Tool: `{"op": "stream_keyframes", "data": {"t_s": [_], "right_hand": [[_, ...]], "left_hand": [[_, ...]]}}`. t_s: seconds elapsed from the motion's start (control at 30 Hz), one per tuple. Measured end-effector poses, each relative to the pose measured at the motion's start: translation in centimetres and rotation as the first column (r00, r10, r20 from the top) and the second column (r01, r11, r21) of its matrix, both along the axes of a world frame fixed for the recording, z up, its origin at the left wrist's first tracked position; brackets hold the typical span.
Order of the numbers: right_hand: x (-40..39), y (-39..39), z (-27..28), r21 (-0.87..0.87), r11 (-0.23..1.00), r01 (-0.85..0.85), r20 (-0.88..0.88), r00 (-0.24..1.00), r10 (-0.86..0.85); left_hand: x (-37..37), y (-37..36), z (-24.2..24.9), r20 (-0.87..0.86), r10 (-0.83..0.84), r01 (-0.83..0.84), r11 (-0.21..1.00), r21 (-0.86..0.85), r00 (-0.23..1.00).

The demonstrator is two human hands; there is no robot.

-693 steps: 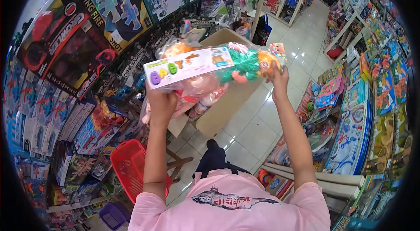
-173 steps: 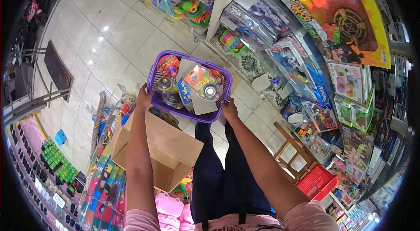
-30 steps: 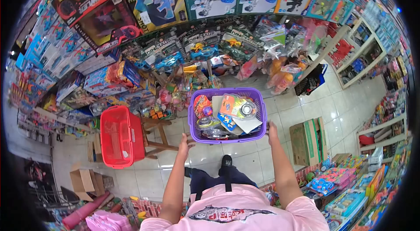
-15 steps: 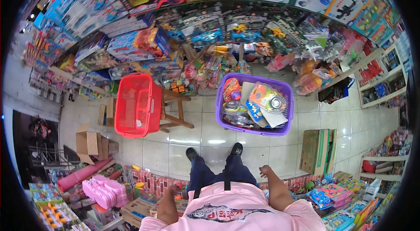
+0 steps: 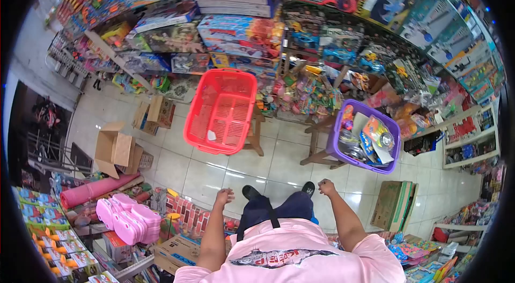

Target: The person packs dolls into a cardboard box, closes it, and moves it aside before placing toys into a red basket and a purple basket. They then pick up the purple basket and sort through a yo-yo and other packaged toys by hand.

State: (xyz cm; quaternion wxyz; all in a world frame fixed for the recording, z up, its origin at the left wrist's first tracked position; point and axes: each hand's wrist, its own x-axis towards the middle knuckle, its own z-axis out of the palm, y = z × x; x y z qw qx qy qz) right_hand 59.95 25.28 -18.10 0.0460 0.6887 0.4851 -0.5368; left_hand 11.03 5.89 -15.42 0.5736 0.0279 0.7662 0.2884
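My left hand (image 5: 225, 196) is raised over the tiled floor, below the red plastic basket (image 5: 219, 141), its fingers loosely apart and nothing in them. The red basket stands on a wooden stool (image 5: 257, 130) and holds only a small white scrap (image 5: 212, 135). My right hand (image 5: 325, 187) hangs empty with fingers slightly bent and apart, nearest to the purple basket (image 5: 343, 157). That basket rests on another wooden stool (image 5: 316, 158). Packaged toys (image 5: 370, 135) and cardboard pieces fill it. Neither hand touches a basket.
Shelves of boxed toys (image 5: 241, 34) line the far side. An open carton (image 5: 110, 149) and flattened cardboard (image 5: 394, 205) stand on the floor. Pink plastic cases (image 5: 129, 218) and a pink roll (image 5: 96, 189) lie at my left; more packaged goods (image 5: 416, 251) are at my right.
My view has turned left, so both baskets appear further right. Both hands have risen forward, away from my sides, the left one more. Both hands stay empty.
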Motion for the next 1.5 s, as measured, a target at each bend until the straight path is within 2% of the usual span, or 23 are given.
{"op": "stream_keyframes", "data": {"t_s": [0.07, 0.13, 0.17, 0.27, 0.33, 0.43, 0.5, 0.57, 0.63, 0.67, 0.73, 0.83, 0.9, 0.93, 0.97, 1.03, 1.1, 1.17, 1.27, 1.37, 1.43, 1.47, 1.5], "right_hand": [[-3.7, 0.5, -1.1, 0.052, 0.999, 0.003, -0.071, 0.997, 0.000], [-7.7, 0.5, -0.8, 0.117, 0.991, 0.065, -0.236, 0.971, -0.036], [-10.2, 0.8, -0.3, 0.131, 0.987, 0.098, -0.325, 0.944, -0.050], [-18.1, 2.7, 8.4, -0.019, 0.995, 0.101, -0.436, 0.894, -0.100], [-21.8, 4.3, 10.8, -0.069, 0.994, 0.079, -0.482, 0.870, -0.103], [-26.4, 7.5, 13.6, 0.005, 1.000, 0.009, -0.613, 0.790, -0.004], [-29.6, 10.3, 14.5, -0.070, 0.996, -0.064, -0.688, 0.725, -0.001], [-33.1, 12.4, 14.5, -0.044, 0.993, -0.111, -0.684, 0.728, 0.051], [-36.7, 14.2, 14.8, 0.026, 0.991, -0.133, -0.491, 0.861, 0.129], [-38.2, 14.7, 13.8, 0.024, 0.987, -0.158, -0.502, 0.852, 0.149], [-39.5, 14.9, 10.0, 0.461, 0.887, -0.030, -0.394, 0.889, 0.234], [-41.9, 16.6, 10.3, 0.462, 0.886, -0.021, -0.416, 0.878, 0.238], [-43.9, 17.9, 9.2, 0.458, 0.886, -0.079, -0.417, 0.861, 0.292], [-44.9, 18.6, 8.7, 0.462, 0.879, -0.122, -0.412, 0.848, 0.334], [-46.5, 19.1, 9.3, 0.464, 0.874, -0.146, -0.410, 0.839, 0.357], [-51.7, 19.9, 11.3, 0.474, 0.873, -0.120, -0.540, 0.743, 0.395], [-55.2, 20.5, 10.6, 0.442, 0.879, -0.177, -0.556, 0.716, 0.423], [-58.7, 20.2, 9.2, 0.410, 0.882, -0.231, -0.570, 0.690, 0.445], [-64.7, 19.1, 8.3, 0.419, 0.865, -0.278, -0.576, 0.655, 0.490], [-71.0, 16.9, 9.8, 0.364, 0.844, -0.394, -0.545, 0.645, 0.536], [-75.5, 15.7, 11.7, 0.431, 0.739, -0.517, -0.383, 0.637, 0.669], [-77.5, 15.0, 11.4, 0.389, 0.794, -0.467, -0.490, 0.625, 0.608], [-78.8, 14.1, 11.0, 0.396, 0.790, -0.468, -0.486, 0.624, 0.612]], "left_hand": [[-2.8, 0.4, -1.1, -0.176, -0.042, 0.056, 0.995, 0.078, 0.983], [-6.3, 1.3, -2.2, -0.520, -0.102, 0.221, 0.960, 0.172, 0.848], [-8.1, 2.4, -1.5, -0.526, 0.005, 0.148, 0.957, 0.248, 0.851], [-11.9, 8.3, 4.5, -0.470, 0.277, -0.062, 0.904, 0.422, 0.838], [-13.2, 12.3, 7.9, -0.392, 0.431, -0.153, 0.807, 0.571, 0.813], [-14.4, 16.6, 11.4, -0.466, 0.409, -0.054, 0.794, 0.606, 0.785], [-15.8, 17.7, 11.2, -0.713, 0.163, 0.298, 0.828, 0.474, 0.682], [-17.1, 17.9, 9.9, -0.689, 0.131, 0.278, 0.849, 0.450, 0.713], [-18.3, 17.7, 9.0, -0.665, 0.105, 0.259, 0.868, 0.425, 0.739], [-18.7, 17.4, 8.7, -0.609, 0.102, 0.236, 0.862, 0.448, 0.786], [-18.5, 16.8, 9.0, -0.556, 0.120, 0.189, 0.864, 0.466, 0.822], [-19.6, 16.4, 10.2, -0.571, 0.104, 0.161, 0.905, 0.394, 0.814], [-20.6, 15.3, 9.4, -0.514, 0.174, 0.088, 0.891, 0.446, 0.840], [-21.3, 14.6, 9.0, -0.374, 0.183, -0.005, 0.904, 0.428, 0.909], [-21.7, 13.9, 8.6, -0.372, 0.207, -0.029, 0.902, 0.431, 0.905], [-22.7, 12.1, 8.1, -0.316, 0.430, -0.215, 0.817, 0.536, 0.846], [-23.8, 11.2, 9.7, -0.251, 0.505, -0.309, 0.778, 0.547, 0.825], [-25.8, 9.8, 10.7, -0.225, 0.508, -0.410, 0.834, 0.368, 0.831], [-29.8, 7.9, 12.0, -0.238, 0.550, -0.501, 0.833, 0.236, 0.801], [-34.2, 5.0, 10.6, -0.353, 0.532, -0.404, 0.834, 0.376, 0.769], [-37.2, 4.4, 11.6, -0.374, 0.553, -0.434, 0.826, 0.359, 0.744], [-38.6, 3.6, 11.3, -0.408, 0.546, -0.427, 0.834, 0.350, 0.732], [-40.1, 2.7, 10.7, -0.440, 0.537, -0.419, 0.842, 0.341, 0.720]]}}
